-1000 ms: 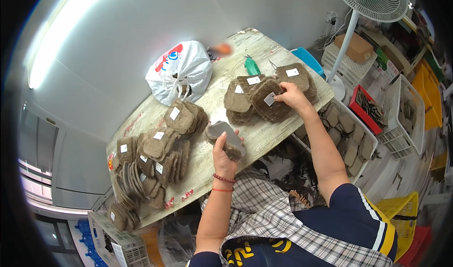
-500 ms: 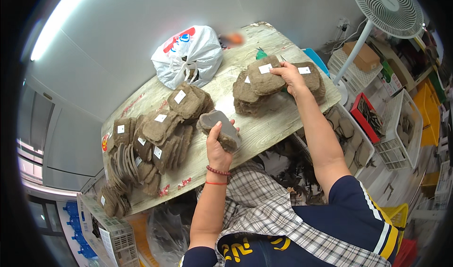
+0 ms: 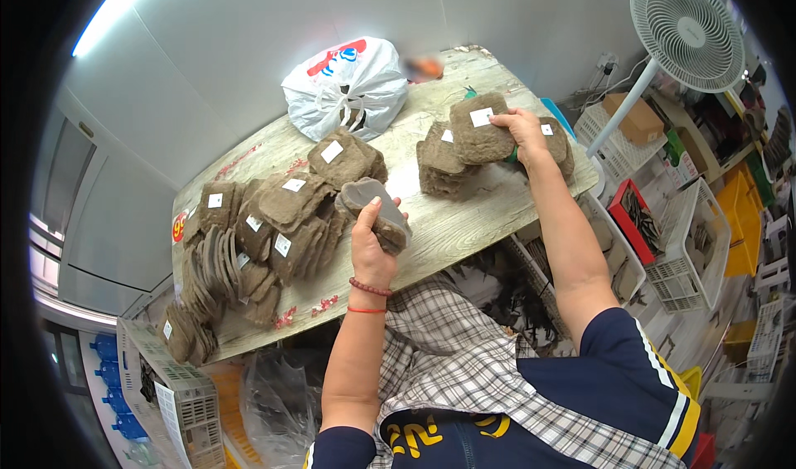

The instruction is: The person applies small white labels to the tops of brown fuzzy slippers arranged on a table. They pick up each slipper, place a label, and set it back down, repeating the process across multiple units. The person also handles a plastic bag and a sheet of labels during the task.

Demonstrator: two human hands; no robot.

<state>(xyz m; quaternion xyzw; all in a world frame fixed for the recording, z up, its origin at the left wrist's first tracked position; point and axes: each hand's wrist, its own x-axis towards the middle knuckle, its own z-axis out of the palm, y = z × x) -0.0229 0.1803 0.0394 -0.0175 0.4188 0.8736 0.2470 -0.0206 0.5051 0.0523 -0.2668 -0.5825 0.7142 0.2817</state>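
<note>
1. Checked apron cloth fills the near edge, and both forearms rise out of it toward the pale wood-grain table.

2. Left hand is closed around a small stack of brown felt-like pads, held just above the table's near edge. Compared with a second ago it sits about where it was, the stack tilted a little more upright.

3. Left of it lie the fanned heaps of brown fibrous pads with white square labels, apparently untouched over that second.

4. Right hand is what has moved: it was flat on the far pile and now pinches one labelled brown pad by its edge, fingers curled over it, lifting it off the right-hand pile of brown pads (so that pile seems to be losing pieces, one at a time).

5. Farther back sit a knotted white plastic bag and a white standing fan.

6. Beyond the bag an orange object is blurred; the crates below the table are too crowded to make out.
</note>
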